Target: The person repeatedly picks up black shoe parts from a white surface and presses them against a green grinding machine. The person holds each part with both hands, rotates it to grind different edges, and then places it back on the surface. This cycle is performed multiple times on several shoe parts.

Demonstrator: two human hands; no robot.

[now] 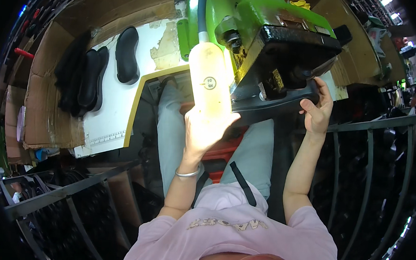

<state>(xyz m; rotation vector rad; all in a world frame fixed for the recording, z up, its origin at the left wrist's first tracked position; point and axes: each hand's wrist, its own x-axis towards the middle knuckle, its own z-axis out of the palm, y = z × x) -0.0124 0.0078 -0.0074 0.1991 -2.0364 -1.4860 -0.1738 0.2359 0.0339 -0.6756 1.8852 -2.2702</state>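
A black shoe sole lies level under the black head of a green machine. My right hand grips the sole's right end, fingers behind it and thumb in front. My left hand reaches up beneath a pale oval lamp on a flexible neck. Its thumb points right, toward the sole's left part. The lamp head hides the other fingers, so whether they touch the sole cannot be seen. Bright light washes out the back of that hand.
Black soles lie at the left of the white tabletop, with a single sole beside them. Cardboard walls surround the tabletop. Metal-railed racks holding dark items flank me on both sides. A red stool shows between my legs.
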